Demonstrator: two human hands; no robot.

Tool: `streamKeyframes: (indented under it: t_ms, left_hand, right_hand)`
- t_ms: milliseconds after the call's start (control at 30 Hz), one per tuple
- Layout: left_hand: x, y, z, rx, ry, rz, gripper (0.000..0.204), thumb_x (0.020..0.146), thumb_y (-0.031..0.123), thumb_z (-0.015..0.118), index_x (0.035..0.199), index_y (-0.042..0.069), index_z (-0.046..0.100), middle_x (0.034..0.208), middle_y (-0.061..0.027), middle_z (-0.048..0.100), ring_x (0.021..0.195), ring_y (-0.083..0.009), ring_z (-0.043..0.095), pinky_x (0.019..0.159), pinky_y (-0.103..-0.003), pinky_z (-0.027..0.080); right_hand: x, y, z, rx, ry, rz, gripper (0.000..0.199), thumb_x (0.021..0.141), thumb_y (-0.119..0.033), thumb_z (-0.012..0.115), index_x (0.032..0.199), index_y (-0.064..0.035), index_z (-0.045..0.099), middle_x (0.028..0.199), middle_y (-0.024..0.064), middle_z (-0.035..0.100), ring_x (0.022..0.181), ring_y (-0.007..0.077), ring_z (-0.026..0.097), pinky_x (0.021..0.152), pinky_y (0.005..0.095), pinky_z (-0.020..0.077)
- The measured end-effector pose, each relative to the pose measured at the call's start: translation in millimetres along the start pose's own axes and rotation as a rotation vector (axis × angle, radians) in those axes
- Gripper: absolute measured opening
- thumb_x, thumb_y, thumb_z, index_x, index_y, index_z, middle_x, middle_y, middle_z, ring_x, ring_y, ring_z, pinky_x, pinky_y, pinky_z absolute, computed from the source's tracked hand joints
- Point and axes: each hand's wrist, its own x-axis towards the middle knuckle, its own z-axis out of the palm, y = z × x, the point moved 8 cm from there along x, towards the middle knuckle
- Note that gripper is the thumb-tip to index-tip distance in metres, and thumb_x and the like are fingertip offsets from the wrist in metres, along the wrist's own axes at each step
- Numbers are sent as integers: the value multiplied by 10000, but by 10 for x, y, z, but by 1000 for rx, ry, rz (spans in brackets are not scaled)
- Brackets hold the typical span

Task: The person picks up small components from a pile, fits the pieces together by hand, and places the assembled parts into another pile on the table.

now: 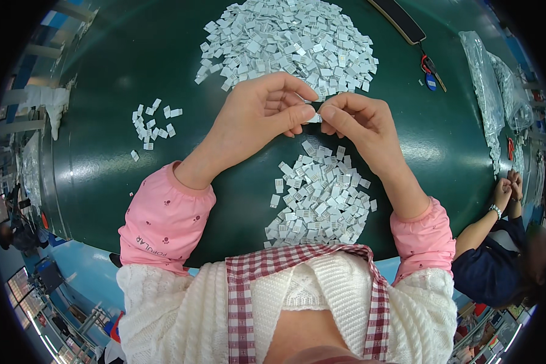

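Observation:
Between the fingertips of both hands is a small white flat piece, mostly covered by the fingers. My left hand pinches one end with thumb and fingers. On its other end close the thumb and forefinger of my right hand. Just beyond the hands spreads a large pile of similar white pieces, many with dark stripes on one face. A smaller pile lies between my forearms, close to my body. Left of my left hand sits a loose scatter of several more pieces.
The pieces lie on a dark green tabletop. At the far right are a dark strap-like object and a bunch of keys with a blue tag. Clear plastic bags line the right edge, where another person's hands are at work.

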Motion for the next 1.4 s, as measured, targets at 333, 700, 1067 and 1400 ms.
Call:
streamKeyframes:
  t_ms: [333, 700, 1067, 1400]
  left_hand:
    - [6, 56, 17, 169, -82, 176, 160, 926, -22, 694, 1085, -28, 714, 913, -73, 703, 765, -114, 647, 763, -216, 554]
    - [18, 17, 19, 73, -94, 113, 155, 934, -17, 688, 1083, -35, 727, 860, -76, 703, 747, -124, 651, 750, -217, 555]
    - [-5, -50, -54, -126, -9, -60, 167, 968, 46, 658, 1099, -32, 726, 832, -94, 707, 702, -129, 647, 690, -217, 547]
    - [13, 18, -33, -34, -12, 4, 184, 953, 23, 648, 1103, -61, 714, 852, -103, 707, 729, -138, 659, 701, -226, 558]
  right_hand:
    - [23, 62, -30, 12, -1, 19, 162, 995, -142, 649, 943, -4, 717, 765, 35, 662, 698, 86, 572, 674, 196, 458]
    - [26, 140, 1, 172, -107, 69, 203, 1010, -181, 641, 950, -9, 731, 798, 33, 684, 733, 83, 588, 669, 182, 449]
    - [7, 42, 95, 68, -116, -47, 197, 1023, -176, 629, 981, -3, 714, 823, 53, 697, 752, 105, 611, 710, 212, 469]
    - [14, 21, 32, 30, -67, -37, 151, 1013, -148, 644, 975, -17, 710, 832, 47, 687, 781, 103, 619, 715, 209, 466]
